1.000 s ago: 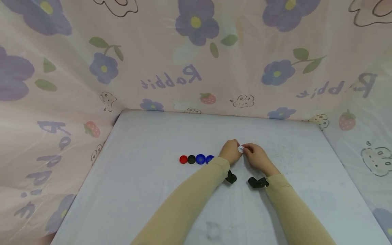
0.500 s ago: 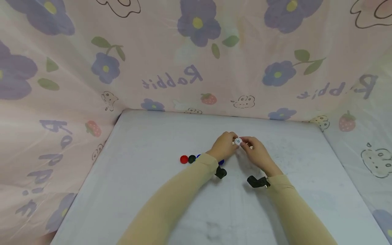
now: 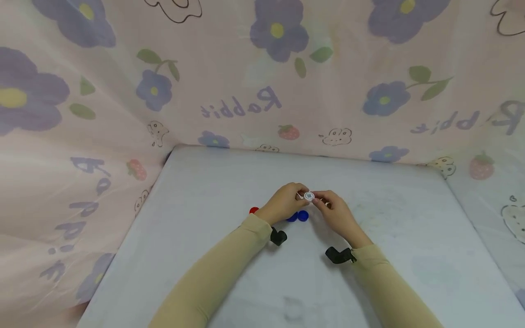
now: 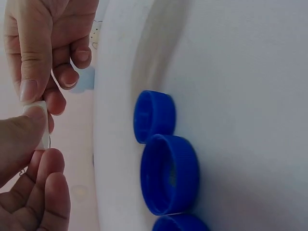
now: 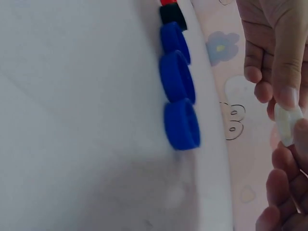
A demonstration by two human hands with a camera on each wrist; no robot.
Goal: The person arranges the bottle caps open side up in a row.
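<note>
Both hands hold one small white round cap (image 3: pixel 309 196) between them, raised off the table, its patterned face toward the head camera. My left hand (image 3: pixel 283 202) pinches its left edge. From the other side, my right hand (image 3: pixel 337 213) grips it with thumb and fingers. The left wrist view shows the white cap (image 4: pixel 43 126) edge-on between the fingertips of both hands. Below the hands stands a row of bottle caps: a red cap (image 3: pixel 254 210), a black cap (image 5: pixel 173 15) and several blue caps (image 5: pixel 181 124). In the head view my left hand and wrist hide part of that row.
A white-covered table (image 3: pixel 229 173) lies under the hands. Pink flowered curtain (image 3: pixel 229 59) encloses it at the back and sides. Black wrist-camera mounts (image 3: pixel 340 255) stick out from both sleeves.
Both hands have moved left over the table with the white cap, after rising a little first. The cap's face now shows more fully. My left arm covers different caps, leaving the last blue one visible.
</note>
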